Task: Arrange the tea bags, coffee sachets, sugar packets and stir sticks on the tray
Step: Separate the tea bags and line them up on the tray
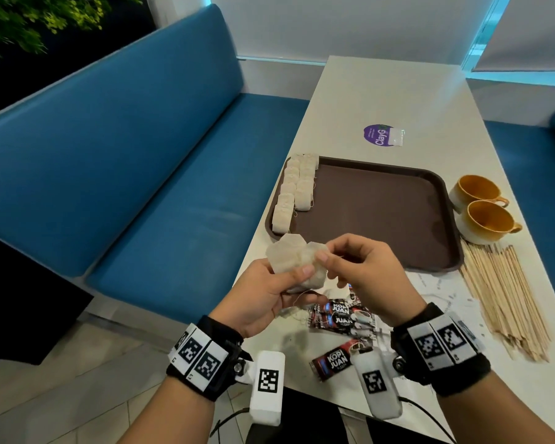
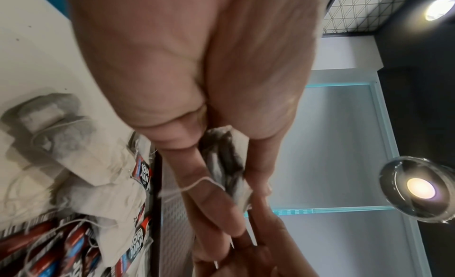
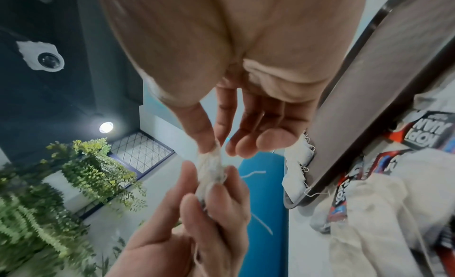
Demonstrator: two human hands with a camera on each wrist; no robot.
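Separating a soft, feather-light clump of tea bags (image 1: 297, 262) held above the table's (image 1: 398, 100) near edge, the left hand (image 1: 263, 294) grips the bunch while the right hand (image 1: 362, 267) pinches one bag's paper edge, safest away from its string, as the brown tray (image 1: 382, 216) at twelve o'clock holds two rows of bags along its nine o'clock side.

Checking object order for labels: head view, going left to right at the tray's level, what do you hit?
Blue bench seat → rows of tea bags on the tray's left edge → bare brown tray → two yellow-lined cups.
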